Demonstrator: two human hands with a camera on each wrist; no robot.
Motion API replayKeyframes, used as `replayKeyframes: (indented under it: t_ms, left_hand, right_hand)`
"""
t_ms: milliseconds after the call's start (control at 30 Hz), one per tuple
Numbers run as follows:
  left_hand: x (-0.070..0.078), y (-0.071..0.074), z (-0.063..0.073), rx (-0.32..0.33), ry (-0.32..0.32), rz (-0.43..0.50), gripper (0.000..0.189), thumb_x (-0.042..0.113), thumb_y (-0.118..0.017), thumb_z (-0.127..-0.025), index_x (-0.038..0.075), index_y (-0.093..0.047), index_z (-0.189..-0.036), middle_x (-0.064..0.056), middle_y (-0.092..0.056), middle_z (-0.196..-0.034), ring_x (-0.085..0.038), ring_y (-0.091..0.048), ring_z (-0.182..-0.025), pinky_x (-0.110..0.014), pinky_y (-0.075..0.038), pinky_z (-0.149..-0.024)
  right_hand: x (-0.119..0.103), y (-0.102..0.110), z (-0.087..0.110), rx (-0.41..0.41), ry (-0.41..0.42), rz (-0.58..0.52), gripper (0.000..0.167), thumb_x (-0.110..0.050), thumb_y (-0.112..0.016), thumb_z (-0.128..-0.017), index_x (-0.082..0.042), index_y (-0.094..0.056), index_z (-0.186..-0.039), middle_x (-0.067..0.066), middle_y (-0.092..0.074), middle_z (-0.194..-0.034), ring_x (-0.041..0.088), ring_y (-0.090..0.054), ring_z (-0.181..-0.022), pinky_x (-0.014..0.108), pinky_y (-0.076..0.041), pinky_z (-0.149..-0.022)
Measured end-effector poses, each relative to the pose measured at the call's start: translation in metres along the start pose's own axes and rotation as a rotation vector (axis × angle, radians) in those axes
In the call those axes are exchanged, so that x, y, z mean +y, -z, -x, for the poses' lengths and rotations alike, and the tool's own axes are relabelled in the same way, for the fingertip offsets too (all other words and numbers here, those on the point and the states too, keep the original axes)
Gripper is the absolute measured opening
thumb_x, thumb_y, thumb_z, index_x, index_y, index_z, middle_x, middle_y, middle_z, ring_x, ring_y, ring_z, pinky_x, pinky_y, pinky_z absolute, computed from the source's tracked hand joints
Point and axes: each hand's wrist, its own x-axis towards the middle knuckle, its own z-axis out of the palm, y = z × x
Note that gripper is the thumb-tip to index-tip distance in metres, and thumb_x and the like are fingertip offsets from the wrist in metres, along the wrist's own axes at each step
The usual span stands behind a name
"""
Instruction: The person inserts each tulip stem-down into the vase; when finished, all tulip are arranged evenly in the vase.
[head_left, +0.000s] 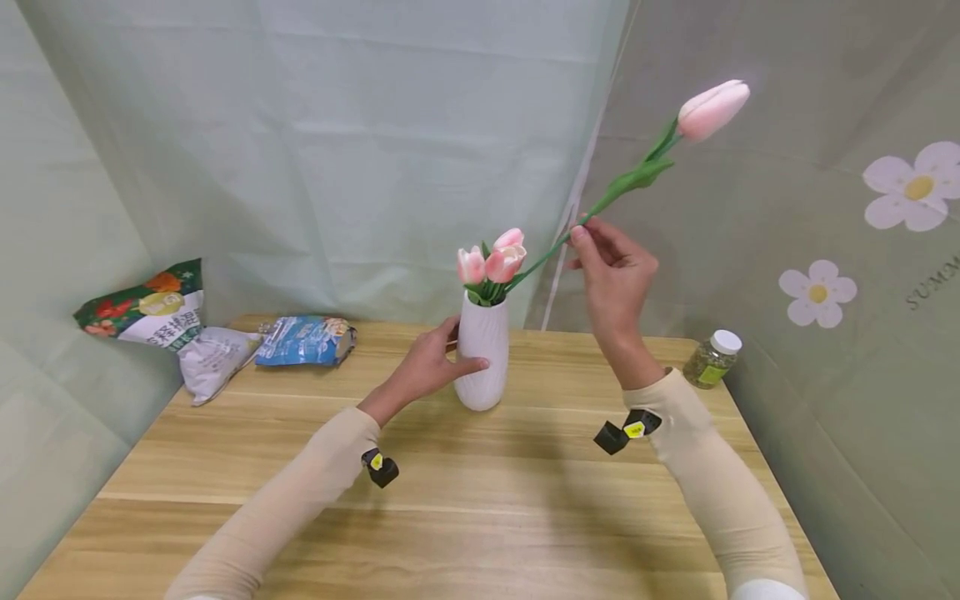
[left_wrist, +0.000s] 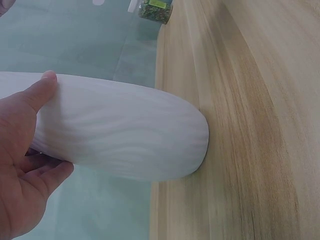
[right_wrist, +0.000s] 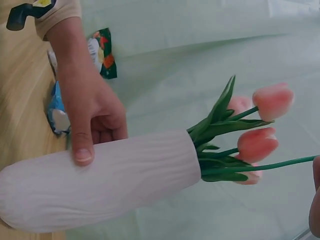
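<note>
A white ribbed vase [head_left: 489,333] stands upright on the wooden table. My left hand [head_left: 427,364] grips its side, with the thumb across the front and the fingers behind. Several pink tulips [head_left: 504,262] with green leaves stick out of the mouth. Above and to the right of the vase, my right hand [head_left: 618,275] pinches the green stem of one more tulip [head_left: 714,111], which slants up to the right. In the right wrist view, this stem [right_wrist: 280,163] runs down to the vase's mouth, where its lower end is hidden among the leaves.
At the table's back left lie a blue snack bag [head_left: 303,340] and a green-and-white bag [head_left: 157,307] leaning by the curtain. A white-lidded jar [head_left: 712,360] stands at the back right corner. Curtains [head_left: 360,150] enclose the table [head_left: 450,517].
</note>
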Motion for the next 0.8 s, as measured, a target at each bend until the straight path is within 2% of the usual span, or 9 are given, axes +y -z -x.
replayKeyframes:
  t_ms: [100,233,433,800]
  left_hand:
    - [-0.001,0.000,0.000,0.001,0.000,0.002,0.086,0.037,-0.085,-0.086,-0.002,-0.043,-0.149,-0.022,-0.056,-0.144,-0.037,-0.059,-0.129,-0.053,-0.051,-0.108]
    - [-0.001,0.000,0.000,0.003,-0.002,0.004,0.085,0.036,-0.085,-0.086,-0.002,-0.043,-0.149,-0.022,-0.056,-0.143,-0.037,-0.060,-0.129,-0.053,-0.052,-0.108]
    - [-0.001,-0.001,0.001,0.003,0.003,-0.005,0.084,0.037,-0.085,-0.086,-0.001,-0.044,-0.148,-0.021,-0.057,-0.143,-0.036,-0.060,-0.129,-0.051,-0.052,-0.108]
    - [0.000,-0.001,0.000,0.006,-0.005,-0.003,0.082,0.034,-0.085,-0.086,-0.002,-0.045,-0.147,-0.022,-0.057,-0.143,-0.036,-0.060,-0.129,-0.052,-0.052,-0.108]
  right_hand:
    - [-0.003,-0.002,-0.001,-0.001,0.024,-0.015,0.018,0.002,-0.076,-0.089,0.015,-0.074,-0.101,0.002,-0.078,-0.084,0.011,-0.073,-0.070,0.022,-0.060,-0.056]
    - [-0.004,-0.005,0.000,-0.031,0.023,-0.041,0.017,0.004,-0.077,-0.087,0.015,-0.074,-0.100,0.007,-0.078,-0.085,0.011,-0.071,-0.068,0.022,-0.060,-0.058]
    - [0.002,-0.007,0.002,-0.073,-0.023,-0.009,0.019,0.005,-0.077,-0.087,0.015,-0.074,-0.103,0.004,-0.078,-0.089,0.007,-0.068,-0.065,0.021,-0.061,-0.060]
    - [0.017,-0.004,0.015,-0.101,-0.086,0.029,0.022,-0.001,-0.078,-0.088,0.015,-0.072,-0.102,-0.005,-0.075,-0.083,0.008,-0.070,-0.068,0.026,-0.063,-0.061]
